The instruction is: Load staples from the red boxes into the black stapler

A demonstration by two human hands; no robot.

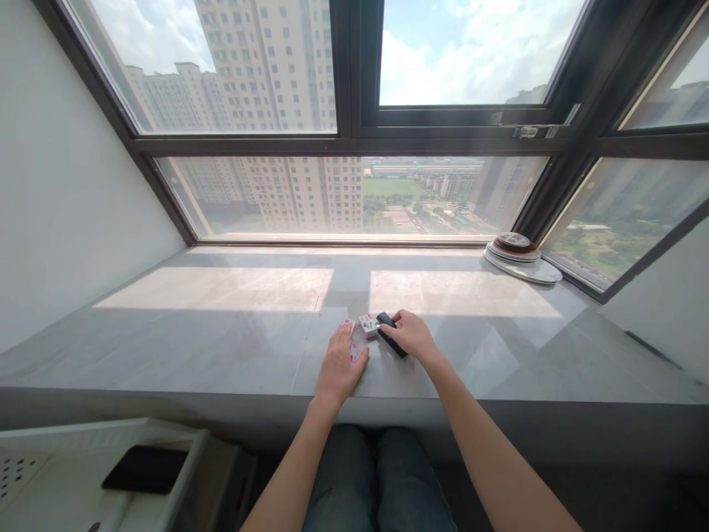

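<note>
On the grey window sill (233, 347), my left hand (340, 364) rests with its thumb apart from the fingers, beside small white-and-red pieces (355, 349) that it partly covers. My right hand (410, 334) has its thumb and fingers closed on a black oblong object (397, 346), whose lower end reaches toward the sill's front edge. Between the hands, a small white box with red and dark print (368, 326) sits against the left side of the black object. Exactly what the white-and-red pieces are is too small to tell.
A stack of round plates or discs (514, 250) stands in the back right corner of the sill, by the window frame (354, 146). Below the sill at the lower left, a dark flat object (147, 469) lies on a white plastic unit (49, 495).
</note>
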